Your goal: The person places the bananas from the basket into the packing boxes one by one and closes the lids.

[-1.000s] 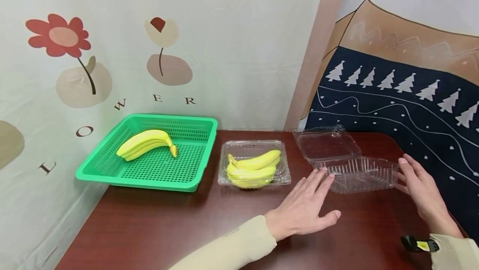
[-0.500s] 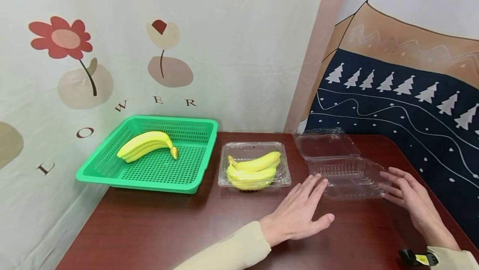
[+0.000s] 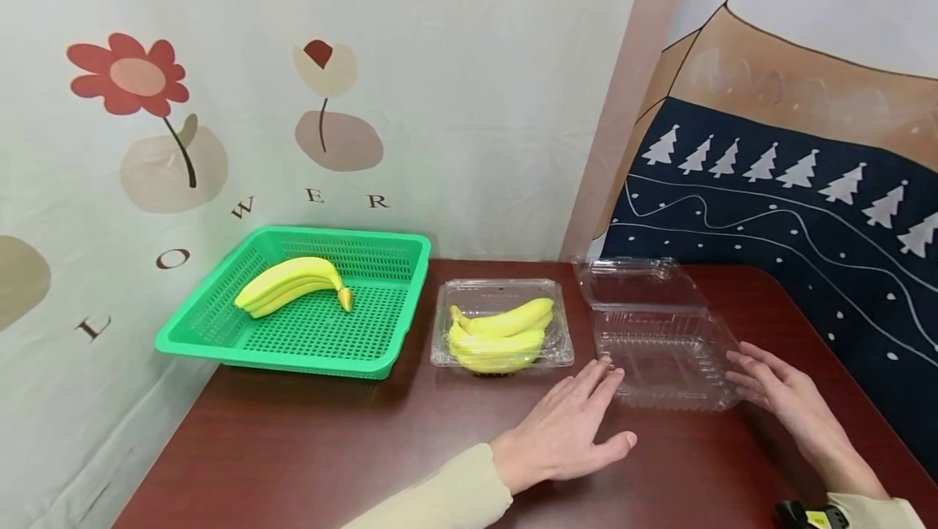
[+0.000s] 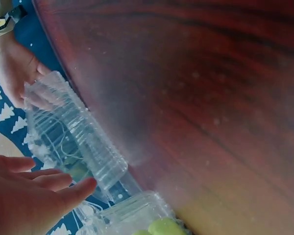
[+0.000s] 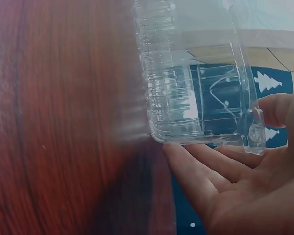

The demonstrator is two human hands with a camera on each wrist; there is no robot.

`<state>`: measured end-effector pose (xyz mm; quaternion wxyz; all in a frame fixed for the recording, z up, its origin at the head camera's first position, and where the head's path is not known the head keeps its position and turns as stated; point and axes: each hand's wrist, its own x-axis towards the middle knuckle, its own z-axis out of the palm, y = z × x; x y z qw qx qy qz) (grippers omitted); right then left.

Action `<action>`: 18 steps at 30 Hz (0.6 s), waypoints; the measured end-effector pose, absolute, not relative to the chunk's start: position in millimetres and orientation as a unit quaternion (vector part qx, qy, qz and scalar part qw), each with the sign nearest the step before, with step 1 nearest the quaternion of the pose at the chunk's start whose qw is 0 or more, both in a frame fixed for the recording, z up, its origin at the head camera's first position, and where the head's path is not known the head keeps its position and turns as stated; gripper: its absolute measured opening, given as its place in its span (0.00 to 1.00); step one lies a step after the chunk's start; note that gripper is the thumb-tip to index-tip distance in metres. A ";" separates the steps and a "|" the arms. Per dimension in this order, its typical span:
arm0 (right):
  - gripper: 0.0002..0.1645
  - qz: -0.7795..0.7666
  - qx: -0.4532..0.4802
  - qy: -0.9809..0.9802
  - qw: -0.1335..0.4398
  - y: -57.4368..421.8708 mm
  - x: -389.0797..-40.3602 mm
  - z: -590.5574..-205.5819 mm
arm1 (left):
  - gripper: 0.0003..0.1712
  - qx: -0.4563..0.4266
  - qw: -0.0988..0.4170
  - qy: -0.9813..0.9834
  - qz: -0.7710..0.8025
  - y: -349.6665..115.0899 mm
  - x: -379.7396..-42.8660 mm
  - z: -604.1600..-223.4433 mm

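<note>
Flanking a see-through box [image 3: 670, 358] from either side

The left hand [image 3: 560, 431] lay spread, fingers straight and thumb held apart, at the near left corner of the box. The right hand [image 3: 787, 399] was loosely spread by the opposite end, so neither gripped anything. Between them the box stood on the bench [image 3: 330, 431], its lid [image 3: 641, 281] folded back, away from both hands. That stance probably served to steady or square up the light plastic from its two ends, and the laid-back lid left the inside reachable from above. Beyond the left hand's fingertips, to the left, a covered box [image 3: 506, 293] held yellow bananas [image 3: 501, 334]; farther left, a green basket [image 3: 278, 360] held another bunch [image 3: 289, 285]. Both were perhaps set aside to give the hands room.

The head view gave this whole layout but left the right hand's contact unclear. The right wrist view showed its fingers against the lower edge of the end wall, the thumb up beside the rim. In the left wrist view the left fingers overlapped the box, so their touch could not be told.
</note>
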<state>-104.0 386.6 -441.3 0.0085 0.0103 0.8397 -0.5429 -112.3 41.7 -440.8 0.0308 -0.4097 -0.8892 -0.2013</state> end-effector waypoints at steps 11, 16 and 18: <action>0.48 -0.456 0.048 0.886 0.063 369.0 -106.7 -437.4 | 0.46 -0.385 -0.016 -0.910 -0.155 32.0 -105.7 -438.2; 0.48 -0.428 0.048 0.901 0.058 368.7 -108.1 -434.3 | 0.46 -0.383 -0.018 -0.910 -0.154 31.5 -103.3 -436.5; 0.49 -0.421 0.050 0.904 0.059 368.7 -109.7 -431.7 | 0.46 -0.382 -0.014 -0.910 -0.160 31.0 -103.1 -434.9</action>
